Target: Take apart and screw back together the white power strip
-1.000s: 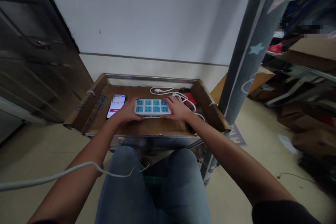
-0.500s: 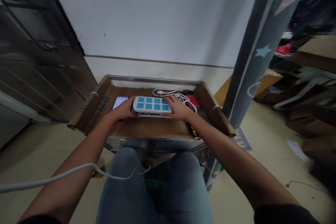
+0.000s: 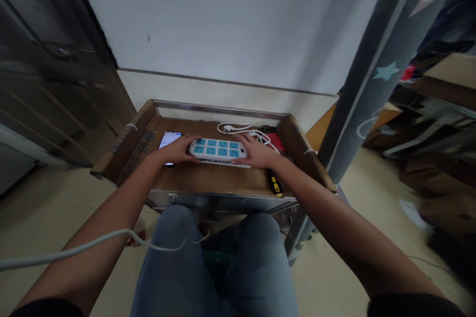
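A white power strip (image 3: 216, 151) with two rows of blue sockets lies lengthwise between my hands, sockets facing up. My left hand (image 3: 181, 149) grips its left end, and my right hand (image 3: 256, 151) holds the right end with fingers bent over the edge. Behind the right hand its white cord (image 3: 260, 135) is coiled, with a white plug (image 3: 227, 129) beyond the strip. A phone (image 3: 169, 140) with a lit screen sits beside my left hand, partly covered by it. Close to my right wrist is a black and yellow tool handle (image 3: 275, 184).
The cardboard-lined tray table (image 3: 208, 181) has raised side walls. A red item (image 3: 275, 141) lies at its back right. A grey post (image 3: 357, 94) stands right of it, a metal door (image 3: 44, 54) left. A white cable (image 3: 92, 242) crosses over my left forearm.
My right hand has shifted slightly right along the strip, showing the right-end sockets and the strip's end. The strip's front side is tilted a little differently. The view has moved slightly.
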The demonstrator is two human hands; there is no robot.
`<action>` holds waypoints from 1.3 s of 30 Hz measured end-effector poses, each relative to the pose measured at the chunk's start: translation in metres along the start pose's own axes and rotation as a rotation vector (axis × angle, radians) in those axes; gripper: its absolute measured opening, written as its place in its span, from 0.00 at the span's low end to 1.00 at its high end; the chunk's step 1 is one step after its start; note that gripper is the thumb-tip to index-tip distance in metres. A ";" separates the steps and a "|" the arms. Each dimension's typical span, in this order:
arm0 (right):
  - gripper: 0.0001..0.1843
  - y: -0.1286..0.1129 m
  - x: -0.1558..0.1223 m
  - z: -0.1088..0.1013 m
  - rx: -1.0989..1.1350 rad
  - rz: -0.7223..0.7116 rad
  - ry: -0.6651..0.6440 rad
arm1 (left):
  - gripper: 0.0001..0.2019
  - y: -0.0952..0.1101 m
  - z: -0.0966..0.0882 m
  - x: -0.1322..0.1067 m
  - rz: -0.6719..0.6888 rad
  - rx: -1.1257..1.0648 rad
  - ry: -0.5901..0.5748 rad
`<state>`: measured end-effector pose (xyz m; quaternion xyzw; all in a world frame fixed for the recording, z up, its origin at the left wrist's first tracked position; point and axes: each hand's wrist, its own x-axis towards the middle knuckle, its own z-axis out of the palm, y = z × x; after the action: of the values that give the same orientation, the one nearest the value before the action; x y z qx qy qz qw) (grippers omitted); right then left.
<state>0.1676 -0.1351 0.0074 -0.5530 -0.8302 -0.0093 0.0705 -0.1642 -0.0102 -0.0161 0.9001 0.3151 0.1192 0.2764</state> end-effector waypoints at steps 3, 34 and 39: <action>0.29 0.013 -0.010 -0.016 -0.042 0.008 -0.036 | 0.53 -0.001 -0.006 0.003 -0.026 0.015 -0.052; 0.33 0.018 -0.028 -0.016 -0.281 0.166 -0.168 | 0.58 0.017 -0.014 0.013 -0.121 0.142 -0.147; 0.48 0.017 -0.029 -0.016 -0.252 0.216 -0.177 | 0.58 0.022 -0.012 0.012 -0.123 0.171 -0.148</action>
<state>0.1962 -0.1565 0.0180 -0.6422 -0.7610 -0.0569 -0.0724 -0.1483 -0.0118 0.0071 0.9056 0.3576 0.0078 0.2279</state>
